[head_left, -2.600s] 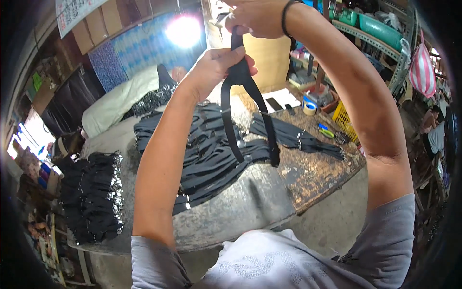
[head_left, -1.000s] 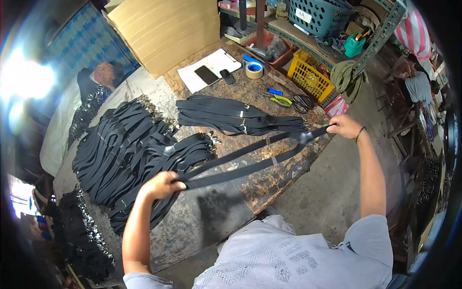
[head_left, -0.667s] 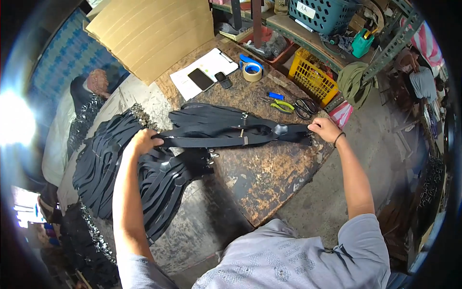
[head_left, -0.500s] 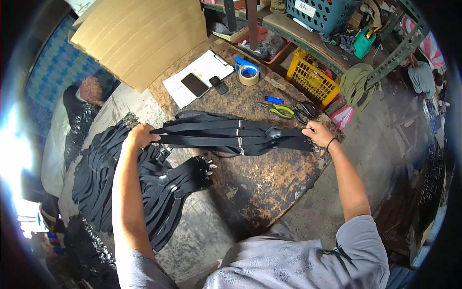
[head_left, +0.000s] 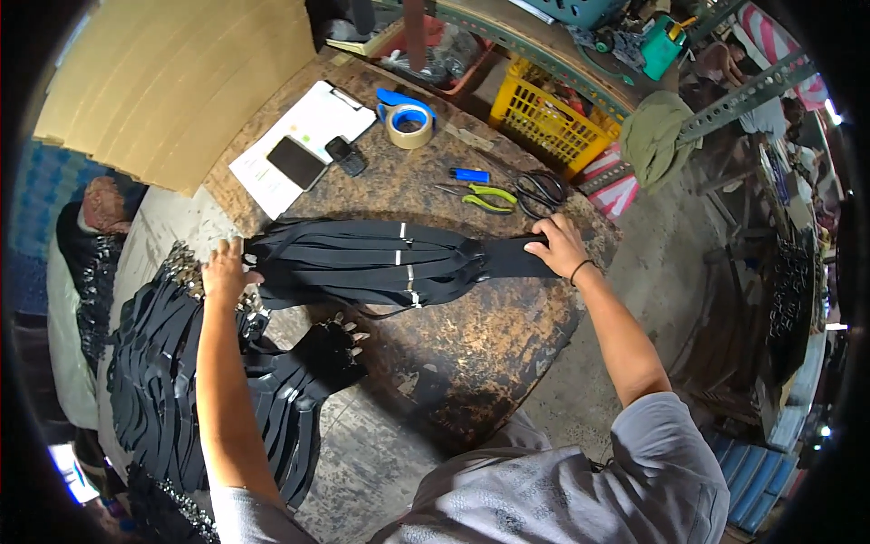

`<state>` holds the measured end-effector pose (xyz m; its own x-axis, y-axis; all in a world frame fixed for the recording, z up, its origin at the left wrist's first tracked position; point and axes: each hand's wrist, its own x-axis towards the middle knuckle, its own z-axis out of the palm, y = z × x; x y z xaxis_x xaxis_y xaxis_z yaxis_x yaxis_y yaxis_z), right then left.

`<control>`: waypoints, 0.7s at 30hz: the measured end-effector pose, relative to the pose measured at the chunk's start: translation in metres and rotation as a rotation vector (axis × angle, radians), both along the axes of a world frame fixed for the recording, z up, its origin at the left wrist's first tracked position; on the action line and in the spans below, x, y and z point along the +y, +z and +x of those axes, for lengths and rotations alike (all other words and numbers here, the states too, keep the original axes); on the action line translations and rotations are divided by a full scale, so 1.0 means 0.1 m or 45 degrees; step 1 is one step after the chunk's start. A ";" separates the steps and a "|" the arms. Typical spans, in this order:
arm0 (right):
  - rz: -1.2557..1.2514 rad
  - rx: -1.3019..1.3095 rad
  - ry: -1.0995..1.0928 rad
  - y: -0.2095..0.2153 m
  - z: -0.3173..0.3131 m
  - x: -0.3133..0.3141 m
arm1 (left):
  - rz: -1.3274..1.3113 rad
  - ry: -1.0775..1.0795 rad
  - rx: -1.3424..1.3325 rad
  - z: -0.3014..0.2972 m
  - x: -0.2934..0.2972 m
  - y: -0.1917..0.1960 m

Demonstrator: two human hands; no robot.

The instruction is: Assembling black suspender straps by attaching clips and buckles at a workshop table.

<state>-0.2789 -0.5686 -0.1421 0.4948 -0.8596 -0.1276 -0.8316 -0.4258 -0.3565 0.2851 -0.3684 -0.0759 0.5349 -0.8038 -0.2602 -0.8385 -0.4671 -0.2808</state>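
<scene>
A bundle of black suspenders (head_left: 362, 265) lies stretched across the worn wooden tabletop, with silvery adjusters across its middle and a dark joining patch toward its right end. My left hand (head_left: 227, 269) is closed on the bundle's left end, where metal clips show at the fingers. At the other end my right hand (head_left: 560, 247) grips the flat straps between thumb and fingers; the fingertips are partly hidden. Just below the left hand, a heap of more black suspenders (head_left: 154, 372) spreads out, and a smaller bunch (head_left: 313, 367) with metal clips lies nearer me.
Scissors (head_left: 542, 193), green-handled pliers (head_left: 489, 198) and a blue lighter (head_left: 469, 175) lie beyond the right hand. Farther back are tape rolls (head_left: 410, 127), a phone (head_left: 297, 163), a small black device (head_left: 344, 156) and a clipboard (head_left: 272, 195). Cardboard (head_left: 181, 100) stands far left; a yellow crate (head_left: 548, 118) sits beyond the table.
The bundle has come down flatter on the table and its straps are more fanned out. My right hand has shifted left along with its end. The head view has turned somewhat.
</scene>
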 end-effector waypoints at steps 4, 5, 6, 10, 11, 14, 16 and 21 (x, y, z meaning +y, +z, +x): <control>0.032 -0.070 0.035 0.06 -0.12 0.03 | -0.208 -0.041 0.029 0.04 0.19 0.01; 0.026 -0.066 0.021 0.09 -0.18 0.03 | -0.293 -0.065 0.038 0.01 0.28 0.04; 0.018 -0.101 -0.009 0.10 -0.28 0.04 | -0.443 -0.115 0.084 -0.06 0.35 0.07; -0.038 -0.161 -0.166 0.05 -0.69 0.14 | -0.965 -0.255 0.288 -0.52 0.77 0.12; -0.100 -0.142 -0.214 0.04 -0.76 0.20 | -1.050 -0.257 0.334 -0.79 0.95 0.17; -0.204 -0.216 -0.193 0.01 -0.69 0.40 | -1.246 -0.113 0.338 -1.52 1.83 0.11; -0.439 -0.286 -0.102 -0.08 -0.66 0.50 | -1.191 -0.061 0.390 -2.06 2.33 -0.04; -0.286 -0.664 -0.076 0.04 -0.43 0.82 | -1.061 0.382 0.781 -3.44 3.08 -0.39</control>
<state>-0.3221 -0.4871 -0.1381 0.3928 -0.8661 0.3093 -0.5950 -0.4957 -0.6326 -0.0590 -0.0605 -0.1144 0.7044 -0.7096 0.0173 -0.5470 -0.5270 0.6504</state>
